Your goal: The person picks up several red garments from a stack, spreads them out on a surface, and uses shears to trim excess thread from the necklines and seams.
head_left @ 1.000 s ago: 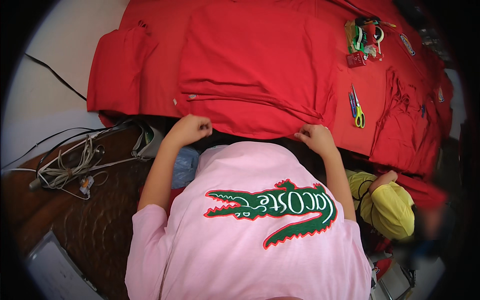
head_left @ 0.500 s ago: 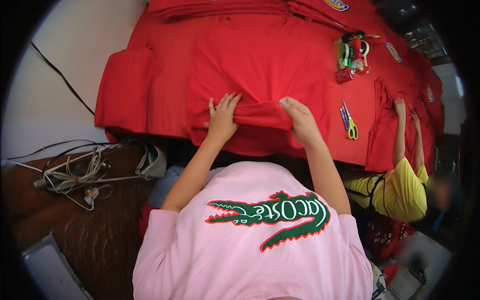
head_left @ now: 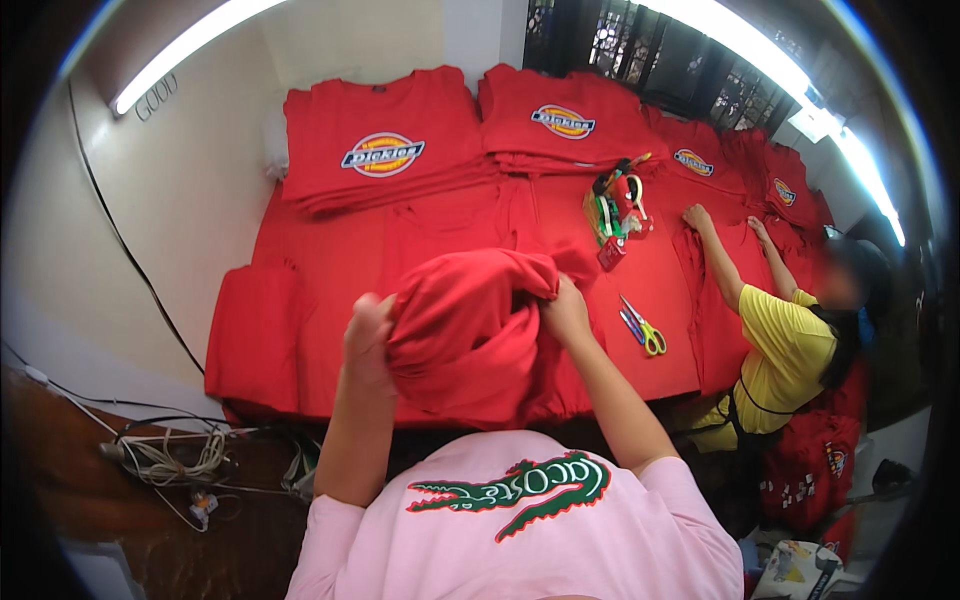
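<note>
Between my hands, a red T-shirt (head_left: 465,325) is raised off the table in a rounded, gathered bundle, with a dark fold opening on its right side. My right hand (head_left: 568,312) is closed on the cloth at that side. My left hand (head_left: 368,345), blurred by motion, presses against the bundle's left edge and grips the cloth; its fingertips are partly hidden. The lower part of the shirt hangs toward the near table edge.
Stacks of folded red T-shirts (head_left: 400,115) line the far side of the red-covered table (head_left: 335,260). A folded red pile (head_left: 252,335) lies left. Scissors (head_left: 652,338), pens and a tape dispenser (head_left: 620,205) lie right. A co-worker in yellow (head_left: 790,340) handles red shirts there.
My hands have lifted the shirt from the table and bunched it up. The view has tilted up, showing the far stacks and lights. The co-worker's hands stay on the shirts.
</note>
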Motion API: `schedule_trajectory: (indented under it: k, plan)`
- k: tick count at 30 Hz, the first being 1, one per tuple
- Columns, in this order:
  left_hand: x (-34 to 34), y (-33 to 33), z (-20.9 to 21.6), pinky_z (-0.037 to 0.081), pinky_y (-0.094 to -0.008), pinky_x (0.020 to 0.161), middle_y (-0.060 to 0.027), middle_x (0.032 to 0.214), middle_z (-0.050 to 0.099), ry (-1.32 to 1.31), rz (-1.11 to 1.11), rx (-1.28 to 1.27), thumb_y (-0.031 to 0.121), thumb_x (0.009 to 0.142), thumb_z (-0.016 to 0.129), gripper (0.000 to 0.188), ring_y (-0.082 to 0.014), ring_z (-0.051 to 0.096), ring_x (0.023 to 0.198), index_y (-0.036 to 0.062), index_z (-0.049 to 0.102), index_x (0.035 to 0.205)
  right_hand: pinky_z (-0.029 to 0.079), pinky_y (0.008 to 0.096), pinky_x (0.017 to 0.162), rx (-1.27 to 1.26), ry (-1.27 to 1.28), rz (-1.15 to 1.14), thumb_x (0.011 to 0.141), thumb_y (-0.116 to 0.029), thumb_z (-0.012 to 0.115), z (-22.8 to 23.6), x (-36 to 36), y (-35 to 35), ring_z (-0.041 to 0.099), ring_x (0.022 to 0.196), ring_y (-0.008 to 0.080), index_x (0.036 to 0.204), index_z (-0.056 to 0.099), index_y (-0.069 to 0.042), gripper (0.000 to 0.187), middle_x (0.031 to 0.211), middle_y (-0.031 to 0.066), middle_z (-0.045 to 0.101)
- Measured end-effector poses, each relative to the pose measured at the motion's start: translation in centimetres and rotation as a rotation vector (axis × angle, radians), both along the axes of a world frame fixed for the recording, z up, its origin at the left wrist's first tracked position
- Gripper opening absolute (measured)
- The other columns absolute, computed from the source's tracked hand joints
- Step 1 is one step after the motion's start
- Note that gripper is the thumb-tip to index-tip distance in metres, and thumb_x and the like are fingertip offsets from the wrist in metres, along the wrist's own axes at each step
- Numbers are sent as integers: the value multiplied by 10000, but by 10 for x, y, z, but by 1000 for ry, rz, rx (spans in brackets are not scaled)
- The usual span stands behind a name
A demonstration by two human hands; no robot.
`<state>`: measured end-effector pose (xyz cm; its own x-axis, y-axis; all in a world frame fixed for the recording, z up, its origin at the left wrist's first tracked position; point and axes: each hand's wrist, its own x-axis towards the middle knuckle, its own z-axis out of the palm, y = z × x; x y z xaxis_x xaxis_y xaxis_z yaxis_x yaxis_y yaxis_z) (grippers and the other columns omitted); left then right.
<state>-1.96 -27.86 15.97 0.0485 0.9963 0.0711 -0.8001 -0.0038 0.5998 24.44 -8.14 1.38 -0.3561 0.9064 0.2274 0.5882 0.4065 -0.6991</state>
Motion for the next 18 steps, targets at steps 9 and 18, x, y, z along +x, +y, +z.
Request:
schedule_trajectory:
  k: [9, 18]
  plan:
    - [-5, 40, -109, 569, -384, 651, -67, 1075, 732, 1078, -19, -306, 193, 837, 836, 426, -170, 695, 893, 15, 729, 1208, 526, 476, 1092, -1523, 1188, 820, 1040, -246, 567, 134, -20, -60, 682, 1211, 313, 1394, 588, 33, 452, 1328, 187, 694]
    - [58, 1, -145, 533, -395, 816, -112, 1172, 716, 606, -101, -295, 231, 913, 716, 395, -213, 671, 1028, 15, 712, 1243, 492, 535, 1122, -1295, 1496, 1051, 917, -224, 643, 213, -22, -92, 621, 1285, 384, 1487, 461, 53, 659, 1421, 246, 599]
